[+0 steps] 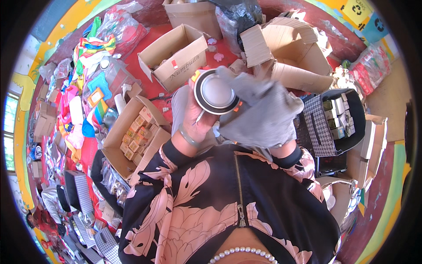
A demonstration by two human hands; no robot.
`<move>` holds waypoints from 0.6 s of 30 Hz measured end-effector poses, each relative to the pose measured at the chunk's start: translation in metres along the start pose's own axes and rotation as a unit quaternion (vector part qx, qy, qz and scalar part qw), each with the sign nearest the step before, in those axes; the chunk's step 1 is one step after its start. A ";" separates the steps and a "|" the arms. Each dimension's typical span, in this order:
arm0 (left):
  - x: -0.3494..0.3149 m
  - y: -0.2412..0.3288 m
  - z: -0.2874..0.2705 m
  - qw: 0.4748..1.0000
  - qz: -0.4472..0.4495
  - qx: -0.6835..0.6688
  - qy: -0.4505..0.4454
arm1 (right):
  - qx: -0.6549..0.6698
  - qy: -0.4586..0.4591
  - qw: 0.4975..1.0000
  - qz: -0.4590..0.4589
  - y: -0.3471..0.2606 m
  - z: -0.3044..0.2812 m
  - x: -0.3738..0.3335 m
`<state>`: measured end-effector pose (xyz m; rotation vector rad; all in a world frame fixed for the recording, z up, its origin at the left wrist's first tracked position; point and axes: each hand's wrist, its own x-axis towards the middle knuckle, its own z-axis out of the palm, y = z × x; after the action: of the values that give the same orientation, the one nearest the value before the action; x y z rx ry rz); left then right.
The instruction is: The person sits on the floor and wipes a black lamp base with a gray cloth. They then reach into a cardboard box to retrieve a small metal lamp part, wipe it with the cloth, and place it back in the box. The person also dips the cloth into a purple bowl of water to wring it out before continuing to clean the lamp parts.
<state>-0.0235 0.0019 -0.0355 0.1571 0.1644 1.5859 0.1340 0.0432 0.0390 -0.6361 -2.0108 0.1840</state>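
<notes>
My left hand (192, 115) grips a round tin (215, 92) with a silver lid and a black rim, held up close under the camera. My right hand (268, 119) is wrapped in a grey cloth (259, 110), which lies against the tin's right side. The fingers of that hand are hidden under the cloth. Both forearms come out of black sleeves with a pink flower print.
An open cardboard box (132, 136) of small packets sits at my left, and another open box (176, 55) lies beyond it. A large torn carton (290, 53) is at the upper right. A dark crate (338, 119) holds boxed items at right. Colourful bags and packets cover the red floor (151, 83).
</notes>
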 end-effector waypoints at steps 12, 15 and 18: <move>-0.013 -0.021 0.029 0.985 0.020 0.163 0.060 | 0.093 -0.166 0.971 0.142 0.015 0.011 -0.013; -0.016 -0.025 0.028 0.940 0.049 0.336 0.044 | 0.030 -0.205 0.967 0.151 0.010 0.017 -0.025; -0.015 -0.032 0.008 0.853 0.137 0.501 -0.057 | 0.025 -0.224 0.958 0.179 0.014 0.013 -0.029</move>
<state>0.0101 -0.0123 -0.0347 1.1269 0.9084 1.6222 0.1388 0.0420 0.0042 -0.9920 -2.2935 0.6442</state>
